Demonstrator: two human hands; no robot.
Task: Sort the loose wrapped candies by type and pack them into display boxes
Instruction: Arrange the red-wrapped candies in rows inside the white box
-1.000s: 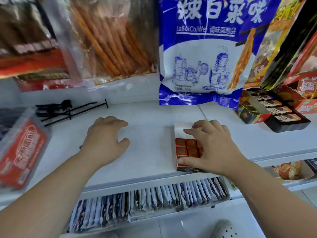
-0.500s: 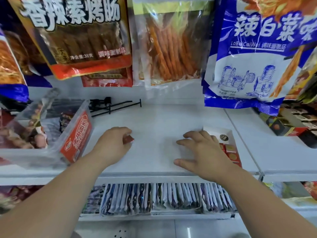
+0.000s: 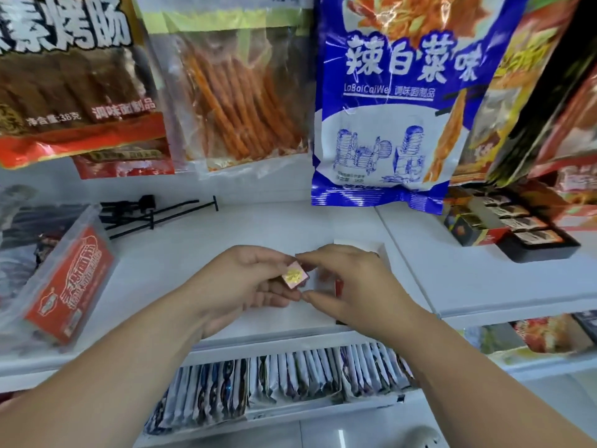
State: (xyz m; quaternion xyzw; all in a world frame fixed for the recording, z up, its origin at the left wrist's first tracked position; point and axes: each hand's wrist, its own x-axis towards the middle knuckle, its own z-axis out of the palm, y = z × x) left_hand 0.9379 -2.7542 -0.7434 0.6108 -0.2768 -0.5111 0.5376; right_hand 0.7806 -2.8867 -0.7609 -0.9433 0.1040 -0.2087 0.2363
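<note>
As both hands meet low over the white shelf (image 3: 193, 253), all eyes go to one small square candy (image 3: 294, 275), gold foil face up with a pinkish-red edge, held in the air right between them. The left hand (image 3: 245, 279) has it: thumb on top, curled fingers tucked underneath, a clear pinch. The right hand (image 3: 349, 282) comes in from the other side with fingers bent, forefinger tip touching the candy's upper corner and thumb just below its lower corner; whether that hand truly grips it, I cannot tell.

Under the right hand lies the display box (image 3: 358, 246), white flap showing beyond the knuckles and a red strip by the palm, mostly hidden.

Off to the left, a clear tub (image 3: 74, 279) with a red label sits tilted on the shelf, and black hooks (image 3: 155, 211) lie behind it. Overhead hang snack bags: a brown-and-red one (image 3: 71, 76), a clear bag of orange sticks (image 3: 232, 101), and a big blue-and-white bag (image 3: 397, 108). Far right, a dark tray (image 3: 542, 250) carries small boxes. One shelf down, a row of upright sachets (image 3: 290, 379) stands packed tight.
</note>
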